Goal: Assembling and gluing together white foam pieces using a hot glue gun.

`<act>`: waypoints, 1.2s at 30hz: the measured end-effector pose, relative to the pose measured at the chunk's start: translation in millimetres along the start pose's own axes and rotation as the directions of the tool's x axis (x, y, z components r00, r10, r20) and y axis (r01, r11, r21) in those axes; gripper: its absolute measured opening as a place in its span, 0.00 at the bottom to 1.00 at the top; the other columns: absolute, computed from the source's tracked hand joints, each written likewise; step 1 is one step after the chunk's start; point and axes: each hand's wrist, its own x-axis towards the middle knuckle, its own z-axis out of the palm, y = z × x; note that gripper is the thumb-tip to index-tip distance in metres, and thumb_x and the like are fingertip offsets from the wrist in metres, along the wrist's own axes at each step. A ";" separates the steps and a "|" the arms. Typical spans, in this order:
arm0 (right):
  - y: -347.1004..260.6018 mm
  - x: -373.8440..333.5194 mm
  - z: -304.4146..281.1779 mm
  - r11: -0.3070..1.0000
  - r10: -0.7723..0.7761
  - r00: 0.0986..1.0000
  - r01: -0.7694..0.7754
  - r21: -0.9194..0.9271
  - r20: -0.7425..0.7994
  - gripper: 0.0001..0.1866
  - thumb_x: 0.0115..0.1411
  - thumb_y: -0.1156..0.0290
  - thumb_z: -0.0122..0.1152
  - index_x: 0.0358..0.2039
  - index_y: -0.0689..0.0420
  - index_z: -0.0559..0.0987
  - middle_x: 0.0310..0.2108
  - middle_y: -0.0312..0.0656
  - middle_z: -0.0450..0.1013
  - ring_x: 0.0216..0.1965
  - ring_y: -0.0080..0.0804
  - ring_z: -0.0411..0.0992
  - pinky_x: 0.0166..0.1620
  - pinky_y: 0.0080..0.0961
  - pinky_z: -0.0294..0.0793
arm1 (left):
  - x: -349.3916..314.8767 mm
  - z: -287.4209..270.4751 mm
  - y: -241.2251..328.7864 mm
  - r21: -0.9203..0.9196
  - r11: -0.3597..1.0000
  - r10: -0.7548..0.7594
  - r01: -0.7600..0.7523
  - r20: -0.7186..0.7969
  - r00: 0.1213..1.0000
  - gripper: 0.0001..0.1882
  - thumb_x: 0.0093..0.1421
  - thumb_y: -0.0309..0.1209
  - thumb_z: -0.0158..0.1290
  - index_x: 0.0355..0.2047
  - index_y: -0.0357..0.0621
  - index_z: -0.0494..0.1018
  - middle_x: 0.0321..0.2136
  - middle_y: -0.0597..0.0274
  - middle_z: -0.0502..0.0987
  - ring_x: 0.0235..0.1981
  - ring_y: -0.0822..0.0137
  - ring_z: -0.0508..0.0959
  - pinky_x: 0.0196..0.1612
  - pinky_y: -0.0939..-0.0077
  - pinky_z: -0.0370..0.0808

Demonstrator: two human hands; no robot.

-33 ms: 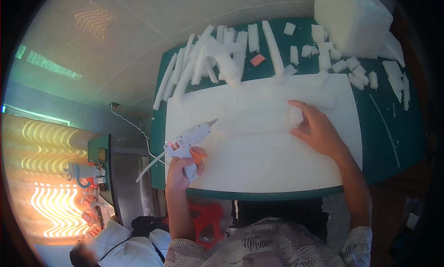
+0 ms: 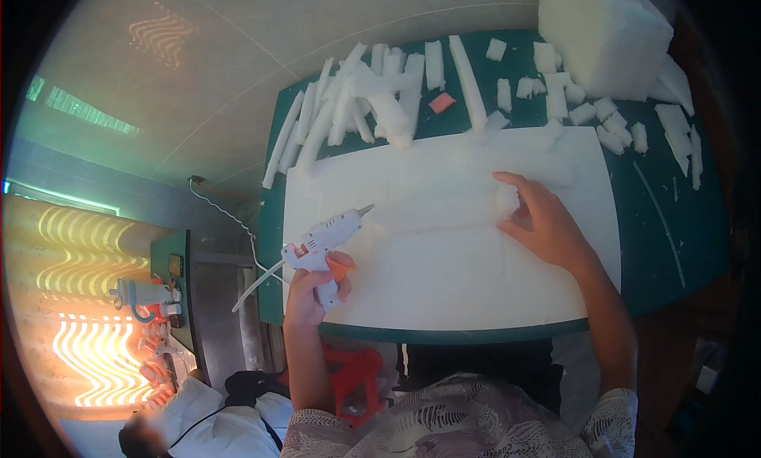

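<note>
In my left hand point(image 2: 313, 293) is a white hot glue gun point(image 2: 333, 231) with an orange trigger, its metal nozzle tilted up and to the right. A pale glue stick point(image 2: 258, 287) sticks out of its rear end. Between the thumb and fingers of my right hand point(image 2: 547, 224) is a small white foam block point(image 2: 508, 202), partly covered by the fingers. Both hands are over a large white board point(image 2: 444, 275). Whether the block touches the board I cannot tell.
Long white foam strips point(image 2: 468, 81) lie piled behind the board on the green table point(image 2: 666, 236). Small foam pieces and a big foam block point(image 2: 602, 42) are at the far right. A clear glue stick point(image 2: 662, 220) lies right of the board. Another person point(image 2: 206, 418) is at lower left, near a red stool point(image 2: 357, 379).
</note>
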 end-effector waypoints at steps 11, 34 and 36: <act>0.6 0.5 -0.5 0.999 -0.015 1.000 0.015 -0.036 0.008 0.33 0.55 0.72 0.68 0.62 0.49 0.67 0.50 0.49 0.71 0.44 0.41 0.70 0.52 0.33 0.72 | -1.3 -3.2 -2.2 0.030 0.999 -0.044 0.043 0.006 0.999 0.23 0.52 0.22 0.49 0.50 0.28 0.68 0.37 0.46 0.77 0.19 0.60 0.75 0.21 0.72 0.73; -1.8 0.8 -2.3 0.998 -0.013 1.000 0.014 -0.061 0.017 0.33 0.56 0.70 0.67 0.62 0.48 0.66 0.46 0.51 0.72 0.46 0.44 0.72 0.51 0.35 0.73 | -3.0 -1.1 -3.0 0.040 0.998 -0.043 0.043 0.003 0.999 0.22 0.51 0.22 0.49 0.49 0.29 0.69 0.37 0.46 0.78 0.20 0.61 0.75 0.21 0.72 0.73; -2.1 0.6 -1.9 0.998 -0.016 1.000 0.017 -0.065 0.016 0.33 0.56 0.70 0.67 0.62 0.48 0.66 0.47 0.50 0.71 0.47 0.44 0.72 0.52 0.35 0.73 | -3.4 -0.4 -2.6 0.047 0.998 -0.046 0.046 -0.001 0.999 0.22 0.51 0.22 0.49 0.49 0.29 0.69 0.37 0.46 0.78 0.20 0.61 0.75 0.21 0.72 0.73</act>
